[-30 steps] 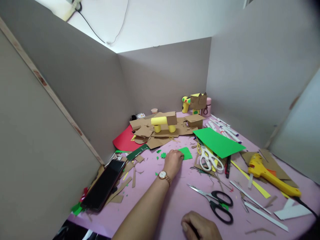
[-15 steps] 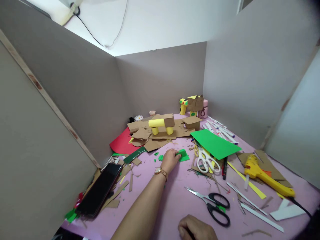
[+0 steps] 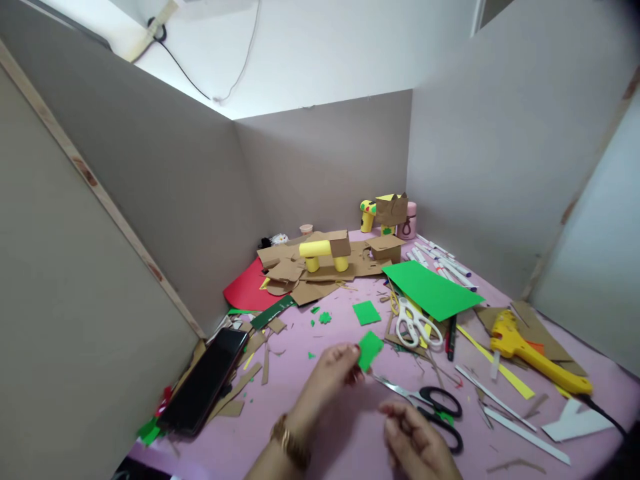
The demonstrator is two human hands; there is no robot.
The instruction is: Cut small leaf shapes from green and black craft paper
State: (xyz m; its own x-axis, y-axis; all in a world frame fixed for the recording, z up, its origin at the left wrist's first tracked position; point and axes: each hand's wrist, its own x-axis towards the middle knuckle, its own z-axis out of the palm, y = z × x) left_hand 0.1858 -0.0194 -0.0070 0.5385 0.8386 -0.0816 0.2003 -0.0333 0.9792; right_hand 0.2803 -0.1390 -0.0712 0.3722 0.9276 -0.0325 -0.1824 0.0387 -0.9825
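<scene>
Now, line by line:

Left hand: the left hand (image 3: 330, 373) is raised just above the pink table (image 3: 320, 427), with its fingertips pinched on a small green paper piece (image 3: 370, 349); a wristwatch (image 3: 289, 443) sits on that wrist.

Green piece: held at its lower left edge, clear of the table, tilted, just above the tip of the black scissors (image 3: 425, 403).

Right hand: the right hand (image 3: 417, 443) hovers low at the bottom edge, its fingers loosely curled and holding nothing that shows; it is blurred, near the black scissors' handles, and close to the left hand without touching it.

Second green square: another small green square (image 3: 367, 312) lies flat on the table, farther from the person, apart from both hands.

White scissors: white scissors (image 3: 417, 325) lie to the right of that square, partly under the edge of a large green sheet (image 3: 430, 288).

Glue gun: a yellow glue gun (image 3: 530, 350) lies at the right on brown cardboard scraps.

Phone: a dark phone (image 3: 203, 381) lies at the left, beside the grey partition.

Back of table: a cardboard and yellow tube model (image 3: 325, 250) stands on cardboard pieces over a red sheet (image 3: 245, 288); markers (image 3: 443, 261) lie by the right partition.
</scene>
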